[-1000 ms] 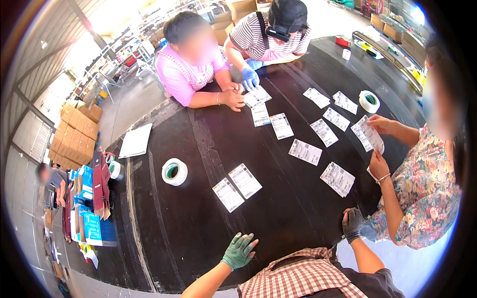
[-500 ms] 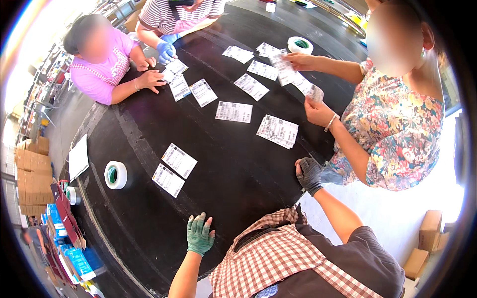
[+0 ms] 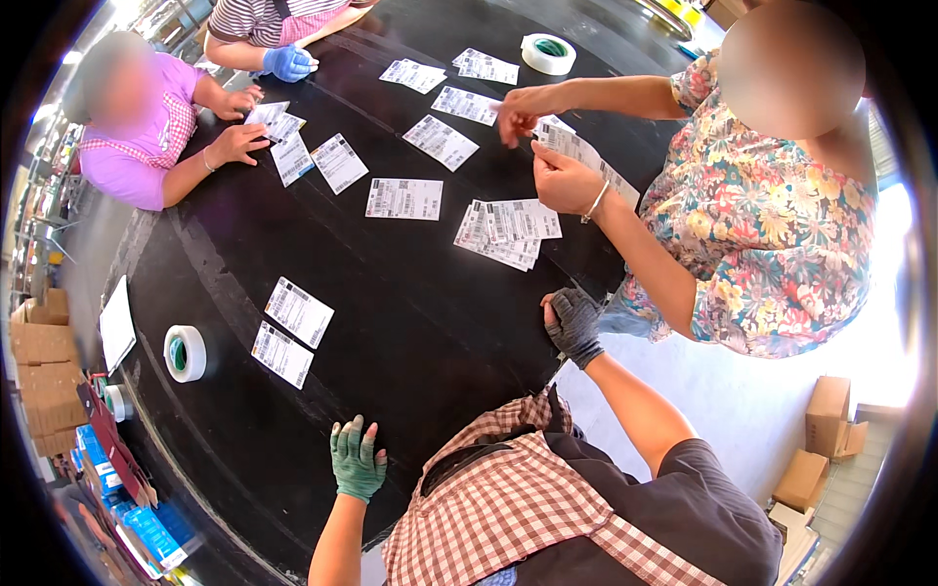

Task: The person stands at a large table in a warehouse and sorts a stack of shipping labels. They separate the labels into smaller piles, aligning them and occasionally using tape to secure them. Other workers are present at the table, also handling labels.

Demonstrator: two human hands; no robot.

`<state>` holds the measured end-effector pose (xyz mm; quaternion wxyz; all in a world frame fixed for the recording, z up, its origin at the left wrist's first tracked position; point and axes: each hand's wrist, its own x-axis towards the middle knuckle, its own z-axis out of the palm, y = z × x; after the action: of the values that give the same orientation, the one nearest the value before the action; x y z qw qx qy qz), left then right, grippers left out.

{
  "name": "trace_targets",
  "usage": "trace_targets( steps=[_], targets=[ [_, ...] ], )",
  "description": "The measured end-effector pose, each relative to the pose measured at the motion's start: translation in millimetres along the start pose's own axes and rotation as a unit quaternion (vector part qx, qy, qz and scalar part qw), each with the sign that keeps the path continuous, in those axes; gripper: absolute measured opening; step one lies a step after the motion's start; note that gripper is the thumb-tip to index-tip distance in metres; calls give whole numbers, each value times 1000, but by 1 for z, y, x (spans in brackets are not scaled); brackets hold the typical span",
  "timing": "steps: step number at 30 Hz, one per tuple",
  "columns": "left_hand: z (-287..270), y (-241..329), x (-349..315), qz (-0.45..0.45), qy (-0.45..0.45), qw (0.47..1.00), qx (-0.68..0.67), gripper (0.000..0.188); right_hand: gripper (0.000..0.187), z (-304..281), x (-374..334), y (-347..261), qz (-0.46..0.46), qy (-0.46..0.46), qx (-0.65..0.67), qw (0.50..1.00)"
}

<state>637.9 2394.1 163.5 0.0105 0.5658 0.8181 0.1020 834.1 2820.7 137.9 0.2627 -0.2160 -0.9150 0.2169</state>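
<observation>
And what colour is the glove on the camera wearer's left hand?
The left-hand glove is green, shown in the head view.

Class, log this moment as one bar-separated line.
left hand: gloved, open on table | right hand: gloved, at table edge | two labels: side by side | tape roll: left of both

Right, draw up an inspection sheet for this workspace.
Surface: dark tabletop, scuffed, pale streaks.
Job's things: pair of white labels lying side by side beyond the left hand; overlapping label pile beyond the right.
Clutter: near tape roll, far tape roll, white sheet.
Grippers: left hand, green-gloved, open; right hand, grey-gloved, at the table edge, grip unclear.
Cables: nothing seen.
Surroundings: co-worker in floral top handling labels; cardboard boxes at right.
</observation>
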Motion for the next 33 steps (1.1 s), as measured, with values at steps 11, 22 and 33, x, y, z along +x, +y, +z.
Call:
trace_targets(
  steps=[11, 22, 33],
  targets=[
    [2, -1, 2, -6, -9, 1000, 1, 46, 5, 4, -2, 4, -6, 13, 5, 1000],
    [2, 0, 2, -4, -8, 1000, -1, 44, 7, 10, -6, 15, -12, 19, 8, 1000],
    [0, 2, 2, 1, -4, 1000, -2, 44, 6, -2, 0, 2, 0, 27, 5, 1000]
  ],
)
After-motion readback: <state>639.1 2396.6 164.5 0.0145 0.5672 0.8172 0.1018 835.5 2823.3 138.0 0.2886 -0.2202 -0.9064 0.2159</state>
